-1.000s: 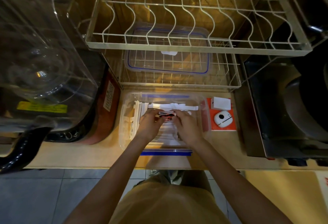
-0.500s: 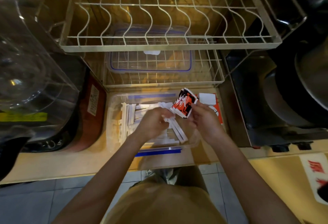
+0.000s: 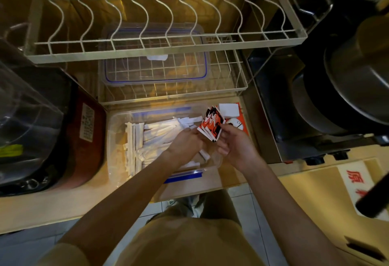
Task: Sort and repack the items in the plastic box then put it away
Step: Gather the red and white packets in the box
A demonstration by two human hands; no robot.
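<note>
Clear plastic box (image 3: pixel 114 139) on the surface: holds loose white paper-wrapped sticks (image 3: pixel 151 137), light, crushable. Left hand (image 3: pixel 185 145) inside it, fingers curled among them; grip unclear. Right hand (image 3: pixel 235 145) pinches red-black sachets (image 3: pixel 211 125), thin, slippery, best gripped by edges. Lid (image 3: pixel 155 65) on rack behind.

My right hand (image 3: pixel 235 145) holds a fanned stack of red-black-white sachets (image 3: pixel 211 125) over the right end of the clear plastic box (image 3: pixel 117 139) at the counter's (image 3: pixel 63 202) front edge; my left hand (image 3: pixel 185 145) touches their lower edge above white paper-wrapped sticks (image 3: pixel 155 137).
</note>
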